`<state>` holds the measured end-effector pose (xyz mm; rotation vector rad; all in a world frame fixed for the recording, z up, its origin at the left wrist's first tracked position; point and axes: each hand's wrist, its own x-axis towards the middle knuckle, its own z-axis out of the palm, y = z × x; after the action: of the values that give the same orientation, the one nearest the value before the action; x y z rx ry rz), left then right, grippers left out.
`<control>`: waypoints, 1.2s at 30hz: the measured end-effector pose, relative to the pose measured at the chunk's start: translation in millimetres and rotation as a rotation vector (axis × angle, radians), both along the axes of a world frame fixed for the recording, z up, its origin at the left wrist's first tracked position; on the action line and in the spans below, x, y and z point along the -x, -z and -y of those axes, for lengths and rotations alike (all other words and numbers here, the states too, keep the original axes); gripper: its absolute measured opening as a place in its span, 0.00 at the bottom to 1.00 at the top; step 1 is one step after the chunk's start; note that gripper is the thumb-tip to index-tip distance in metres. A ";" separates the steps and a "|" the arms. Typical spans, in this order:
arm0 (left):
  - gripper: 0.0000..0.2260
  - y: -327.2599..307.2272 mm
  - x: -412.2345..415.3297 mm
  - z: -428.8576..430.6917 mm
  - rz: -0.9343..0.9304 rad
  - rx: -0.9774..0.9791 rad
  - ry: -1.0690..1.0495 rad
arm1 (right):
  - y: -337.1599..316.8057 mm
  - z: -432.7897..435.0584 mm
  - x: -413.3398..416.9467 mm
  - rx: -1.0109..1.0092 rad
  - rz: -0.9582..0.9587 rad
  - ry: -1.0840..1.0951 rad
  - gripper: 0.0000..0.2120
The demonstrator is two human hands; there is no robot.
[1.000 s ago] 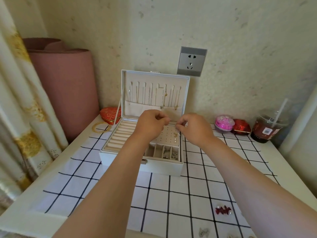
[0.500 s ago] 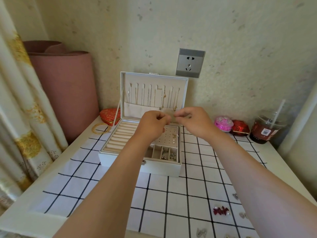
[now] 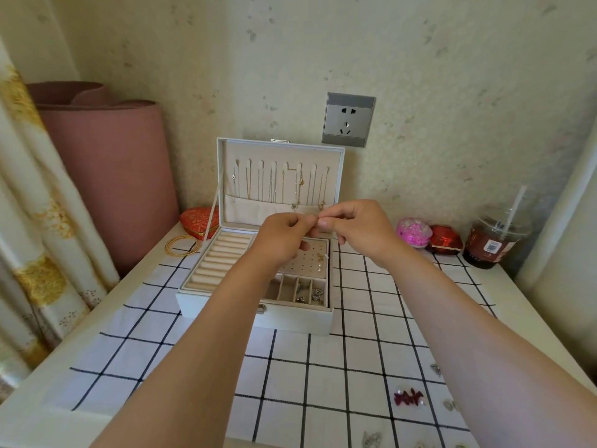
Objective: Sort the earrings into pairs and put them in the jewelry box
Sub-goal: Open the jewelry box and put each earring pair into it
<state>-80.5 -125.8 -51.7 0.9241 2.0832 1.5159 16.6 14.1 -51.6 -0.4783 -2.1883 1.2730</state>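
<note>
A white jewelry box (image 3: pixel 226 307) stands open at the back of the checked cloth, with necklaces hanging in its raised lid (image 3: pixel 281 176). Over its perforated earring panel (image 3: pixel 307 258), which carries a few small earrings at its right side, my left hand (image 3: pixel 282 236) and my right hand (image 3: pixel 355 226) meet fingertip to fingertip. Together they pinch something tiny, too small to make out. Small front compartments (image 3: pixel 307 291) hold several metal pieces. A red bow earring pair (image 3: pixel 408 397) and several small loose earrings (image 3: pixel 436 368) lie on the cloth at the lower right.
A pink rolled mat (image 3: pixel 106 163) and a curtain (image 3: pixel 29 221) stand at the left. A red heart box (image 3: pixel 197 221) and gold bangles (image 3: pixel 181 245) sit left of the jewelry box. At the right are a pink ornament (image 3: pixel 413 231), a red box (image 3: pixel 444 239) and a drink cup (image 3: pixel 494 237).
Both hands have risen a little above the earring panel and drawn together until their fingertips touch. The view has tilted, showing more loose earrings at the lower right.
</note>
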 end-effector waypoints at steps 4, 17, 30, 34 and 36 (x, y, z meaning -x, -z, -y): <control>0.09 10.7 5.7 -0.3 -0.479 0.216 -0.008 | 16.9 -5.3 3.5 -0.266 0.190 0.098 0.04; 0.12 18.2 9.5 3.8 -0.807 0.357 0.049 | 27.2 4.1 6.4 -0.479 0.280 0.140 0.02; 0.14 21.1 4.8 6.9 -0.765 0.461 0.101 | 26.4 5.4 6.8 -0.515 0.288 0.124 0.03; 0.14 20.3 4.3 7.7 -0.758 0.458 0.104 | 28.1 7.5 6.5 -0.530 0.281 0.148 0.03; 0.14 20.4 4.8 7.7 -0.755 0.454 0.103 | 28.5 8.6 6.4 -0.520 0.268 0.158 0.03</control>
<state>-85.3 -133.5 -72.1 1.5308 2.6535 0.6110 10.2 5.5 -80.2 -0.6149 -2.5241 0.5442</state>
